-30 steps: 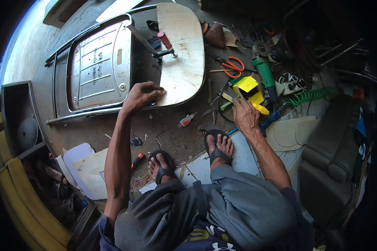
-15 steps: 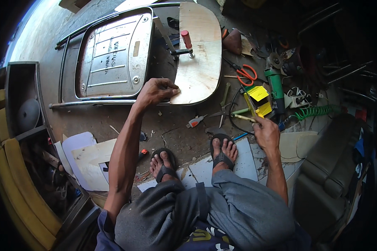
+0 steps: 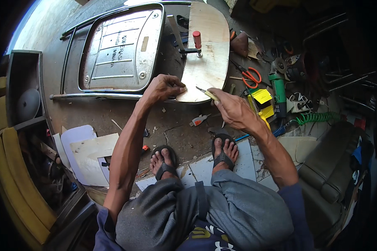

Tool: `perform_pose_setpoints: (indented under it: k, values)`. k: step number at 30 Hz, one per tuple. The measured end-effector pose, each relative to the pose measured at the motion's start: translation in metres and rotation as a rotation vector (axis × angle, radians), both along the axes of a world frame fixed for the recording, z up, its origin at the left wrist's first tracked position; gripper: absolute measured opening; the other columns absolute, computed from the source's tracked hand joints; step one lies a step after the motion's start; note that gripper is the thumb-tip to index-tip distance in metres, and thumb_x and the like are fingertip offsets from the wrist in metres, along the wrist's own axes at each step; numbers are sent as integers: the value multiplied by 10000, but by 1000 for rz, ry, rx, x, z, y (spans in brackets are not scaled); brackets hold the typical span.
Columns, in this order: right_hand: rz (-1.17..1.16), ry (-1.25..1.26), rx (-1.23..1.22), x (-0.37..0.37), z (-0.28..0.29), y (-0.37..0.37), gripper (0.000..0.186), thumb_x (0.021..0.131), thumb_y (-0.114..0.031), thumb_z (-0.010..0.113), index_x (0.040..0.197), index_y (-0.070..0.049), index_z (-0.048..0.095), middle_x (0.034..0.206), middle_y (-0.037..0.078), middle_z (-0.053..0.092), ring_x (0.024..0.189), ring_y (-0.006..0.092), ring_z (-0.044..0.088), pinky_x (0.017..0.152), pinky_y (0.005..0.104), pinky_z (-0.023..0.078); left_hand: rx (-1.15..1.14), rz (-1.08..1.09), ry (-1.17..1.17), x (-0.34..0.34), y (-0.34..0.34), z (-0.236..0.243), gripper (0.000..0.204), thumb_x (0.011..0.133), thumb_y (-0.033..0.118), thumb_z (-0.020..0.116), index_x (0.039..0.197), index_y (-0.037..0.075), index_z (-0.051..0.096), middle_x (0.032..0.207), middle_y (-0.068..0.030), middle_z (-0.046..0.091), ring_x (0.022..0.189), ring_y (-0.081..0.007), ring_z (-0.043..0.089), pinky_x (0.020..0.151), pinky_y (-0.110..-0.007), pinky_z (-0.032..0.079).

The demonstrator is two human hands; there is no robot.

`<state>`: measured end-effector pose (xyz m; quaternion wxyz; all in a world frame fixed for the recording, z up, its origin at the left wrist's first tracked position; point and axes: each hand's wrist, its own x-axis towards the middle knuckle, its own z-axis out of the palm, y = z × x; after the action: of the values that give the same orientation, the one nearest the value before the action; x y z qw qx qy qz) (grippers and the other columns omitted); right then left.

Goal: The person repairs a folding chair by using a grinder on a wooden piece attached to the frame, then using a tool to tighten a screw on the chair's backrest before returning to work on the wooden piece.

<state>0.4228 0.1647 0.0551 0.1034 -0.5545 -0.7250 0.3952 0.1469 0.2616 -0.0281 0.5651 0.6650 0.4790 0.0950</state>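
Observation:
A curved plywood board [image 3: 205, 69] lies across the right end of a tubular metal chair frame [image 3: 97, 96], held by a clamp with a red handle [image 3: 197, 39]. My left hand [image 3: 163, 88] has its fingers closed at the board's lower left edge, gripping it. My right hand [image 3: 234, 108] grips a pale yellow-handled tool [image 3: 210, 94], its thin metal tip pointing left over the board's lower part, a short way from my left fingertips; whether the tip touches the wood I cannot tell. The chair's metal seat pan [image 3: 119, 48] sits left of the board.
Orange-handled scissors [image 3: 251, 77], a green grinder [image 3: 276, 96], a yellow box [image 3: 259, 96], a green coiled hose [image 3: 318, 118] and a power strip [image 3: 299, 102] lie at right. Cut sheets [image 3: 88, 152] lie lower left, yellow cushions [image 3: 23, 180] far left, a dark padded seat [image 3: 322, 167] lower right.
My right hand has picked the yellow-handled tool up from among the things at right and brought it left and up over the board. My left hand stays at the board's edge; the view has shifted.

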Motion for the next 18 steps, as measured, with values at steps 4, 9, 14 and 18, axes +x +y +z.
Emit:
perform_pose_setpoints:
  k: [4,9,14,18]
  values:
    - [130,-88,148,-11,-12,5,268,1013,-142,526,1258,-35,525,969,272,680,879,476,671,729,550,531,-17,-1,37,3,0,7,323,862,273,827,1075,34,787,954,-106,769,850,-169,703,788,-307,549]
    - [54,-138,125,-25,-16,6,221,1038,-228,519,1151,-38,513,772,272,670,747,520,663,633,609,508,15,-4,26,1,-1,3,360,878,326,799,1086,33,779,936,-130,763,839,-206,715,790,-326,553]
    - [-10,-177,52,-37,-12,8,210,1054,-239,497,1125,-41,498,678,295,636,706,539,649,630,619,506,26,21,29,-2,-4,4,364,919,338,742,1099,22,758,986,-112,741,888,-212,692,843,-347,538]
    - [26,-238,50,-44,-18,11,232,1052,-221,492,1200,-41,495,718,298,649,736,534,654,648,617,505,66,236,-29,-9,-12,7,315,919,266,744,1078,-3,708,978,-108,739,864,-197,695,820,-336,549]
